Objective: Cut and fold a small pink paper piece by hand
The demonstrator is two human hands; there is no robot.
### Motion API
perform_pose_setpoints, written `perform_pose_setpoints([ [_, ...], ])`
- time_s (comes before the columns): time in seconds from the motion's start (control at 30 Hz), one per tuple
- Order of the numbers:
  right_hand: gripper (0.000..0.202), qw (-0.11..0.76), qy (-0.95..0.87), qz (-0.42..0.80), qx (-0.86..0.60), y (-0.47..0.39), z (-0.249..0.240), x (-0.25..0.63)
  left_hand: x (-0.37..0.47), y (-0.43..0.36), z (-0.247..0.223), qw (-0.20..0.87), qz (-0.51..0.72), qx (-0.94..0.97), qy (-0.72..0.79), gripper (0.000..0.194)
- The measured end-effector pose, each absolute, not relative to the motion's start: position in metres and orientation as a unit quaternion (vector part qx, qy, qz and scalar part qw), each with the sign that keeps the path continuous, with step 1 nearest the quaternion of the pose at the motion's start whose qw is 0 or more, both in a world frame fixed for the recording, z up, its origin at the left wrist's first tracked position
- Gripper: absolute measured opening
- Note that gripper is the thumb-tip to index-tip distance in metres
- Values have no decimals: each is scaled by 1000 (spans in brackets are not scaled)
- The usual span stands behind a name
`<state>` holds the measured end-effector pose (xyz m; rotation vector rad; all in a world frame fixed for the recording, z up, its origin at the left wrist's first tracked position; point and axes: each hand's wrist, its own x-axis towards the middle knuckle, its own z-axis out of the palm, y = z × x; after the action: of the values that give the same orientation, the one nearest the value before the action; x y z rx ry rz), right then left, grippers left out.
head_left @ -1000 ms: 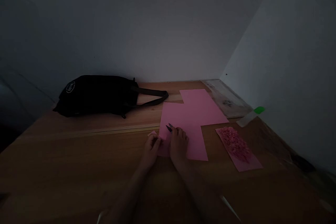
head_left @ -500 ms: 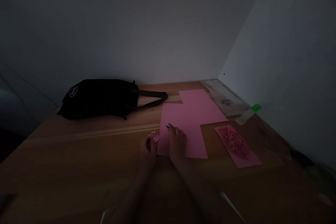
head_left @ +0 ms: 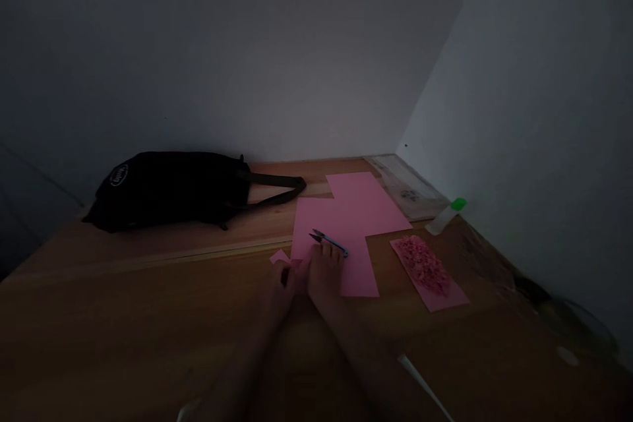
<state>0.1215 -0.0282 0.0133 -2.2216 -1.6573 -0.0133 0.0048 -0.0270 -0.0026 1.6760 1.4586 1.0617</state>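
Two large pink sheets [head_left: 357, 270] lie overlapping on the wooden table. Blue-handled snips [head_left: 332, 243] rest on the nearer sheet, blades pointing left, just beyond the fingers of my right hand [head_left: 325, 271]. That hand is closed over the sheet's near left part, its thumb side at a small pink paper piece. My left hand [head_left: 278, 287] is closed with thumb and finger pinched on the small pink piece, beside the sheet's left edge. Another small pink scrap [head_left: 279, 256] shows just above the left fingertips. The dim light hides the finger details.
A black bag [head_left: 173, 191] with a strap lies at the back left by the wall. On the right, a small pink sheet [head_left: 448, 302] holds a heap of pink shreds [head_left: 422, 264]. Behind it are a green-capped bottle [head_left: 445, 216] and a clear plastic sheet [head_left: 403, 178].
The snips, earlier partly hidden under my right hand, now show their blue handles on the sheet. My hands have come closer together at the small paper piece. The view has shifted slightly right.
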Motion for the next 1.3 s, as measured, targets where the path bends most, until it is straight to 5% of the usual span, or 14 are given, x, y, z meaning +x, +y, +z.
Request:
perform_pose_setpoints([
  [0.4,44,193,-555,23,-809,-29,10,121,6,-29,1,376,448,595,552,12],
  [0.6,38,227,-689,39,-687,-39,20,113,1,-24,7,350,554,456,603,13],
  [0.8,55,217,-775,61,-590,-42,17,110,-1,-20,7,354,574,429,601,12],
  [1.07,50,187,-846,98,-490,-40,22,111,1,-24,15,346,563,427,617,10],
  [1.3,21,102,-843,99,-519,-39,22,111,1,-22,10,365,563,418,612,12],
])
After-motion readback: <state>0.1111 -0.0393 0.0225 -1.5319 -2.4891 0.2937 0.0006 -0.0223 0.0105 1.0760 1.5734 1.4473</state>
